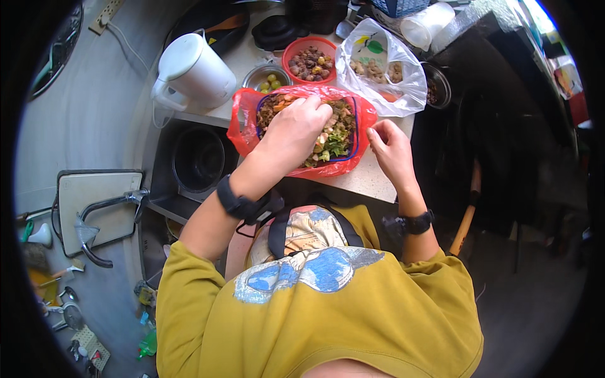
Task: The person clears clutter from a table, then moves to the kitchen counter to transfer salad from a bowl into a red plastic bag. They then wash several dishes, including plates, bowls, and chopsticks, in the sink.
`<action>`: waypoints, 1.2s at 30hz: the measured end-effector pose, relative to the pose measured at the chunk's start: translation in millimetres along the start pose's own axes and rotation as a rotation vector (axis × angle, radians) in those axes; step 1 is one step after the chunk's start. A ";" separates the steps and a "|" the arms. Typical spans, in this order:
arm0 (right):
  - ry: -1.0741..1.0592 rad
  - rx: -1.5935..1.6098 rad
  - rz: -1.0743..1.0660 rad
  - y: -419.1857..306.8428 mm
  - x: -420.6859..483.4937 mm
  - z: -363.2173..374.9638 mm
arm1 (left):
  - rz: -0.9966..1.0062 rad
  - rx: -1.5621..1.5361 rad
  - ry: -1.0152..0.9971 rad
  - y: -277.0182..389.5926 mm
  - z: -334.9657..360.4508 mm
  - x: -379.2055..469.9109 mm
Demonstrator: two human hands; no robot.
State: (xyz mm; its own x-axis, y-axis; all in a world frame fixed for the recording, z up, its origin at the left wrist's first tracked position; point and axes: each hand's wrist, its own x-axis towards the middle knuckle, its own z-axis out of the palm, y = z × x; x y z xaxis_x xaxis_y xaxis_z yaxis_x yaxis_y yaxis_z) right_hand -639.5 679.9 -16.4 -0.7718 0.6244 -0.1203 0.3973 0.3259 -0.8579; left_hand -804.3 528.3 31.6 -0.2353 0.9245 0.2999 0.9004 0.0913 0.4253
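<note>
A blue-rimmed container (355, 137) sits inside a red plastic bag (246, 115) at the counter's front. Chopped leafy greens (338, 141) and brownish food pieces fill it. My left hand (302, 123) is over the container with fingers curled down toward the food; its fingertips are hidden, so I cannot tell whether they hold anything. My right hand (390, 144) is at the bag's right edge, thumb and index finger bent toward each other. Whether they pinch the plastic is unclear.
Behind stand a metal bowl of green grapes (270, 84), a red bowl (309, 42) of small round brownish pieces and a white plastic bag (347, 52) of tan pieces. A white electric kettle (194, 71) is at left, above a sink (165, 156). A wooden handle (465, 227) leans at right.
</note>
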 end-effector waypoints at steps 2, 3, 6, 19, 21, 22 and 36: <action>0.163 -0.158 -0.033 22.4 8.8 2.2 | -0.044 0.087 -0.011 -5.5 29.8 3.7; 0.120 -0.109 -0.038 30.8 13.3 7.3 | -0.003 0.136 0.003 -7.5 41.1 0.8; 0.285 -0.343 -0.158 43.7 16.8 22.3 | 0.028 0.282 -0.018 -17.7 60.6 -6.7; 0.360 0.061 -0.254 8.7 31.9 -15.1 | 0.024 0.326 0.008 -23.5 76.0 -15.7; 0.219 0.461 -0.196 -7.0 24.1 -29.5 | 0.017 0.335 -0.008 -23.9 75.6 -16.3; 0.175 0.461 -0.213 -14.6 22.4 -35.6 | -0.001 0.310 -0.035 -23.9 74.5 -16.3; -0.132 0.640 -0.433 -60.3 21.8 -31.0 | 0.003 0.109 -0.036 -26.0 32.8 -39.2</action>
State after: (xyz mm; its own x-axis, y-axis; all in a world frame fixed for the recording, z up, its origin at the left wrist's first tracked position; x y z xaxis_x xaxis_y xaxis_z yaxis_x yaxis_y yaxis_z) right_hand -664.9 695.9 48.3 -0.8613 0.4322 0.2671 -0.2851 0.0238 -0.9582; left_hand -806.5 501.8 -19.2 -0.2211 0.9373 0.2693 0.9360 0.1263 0.3287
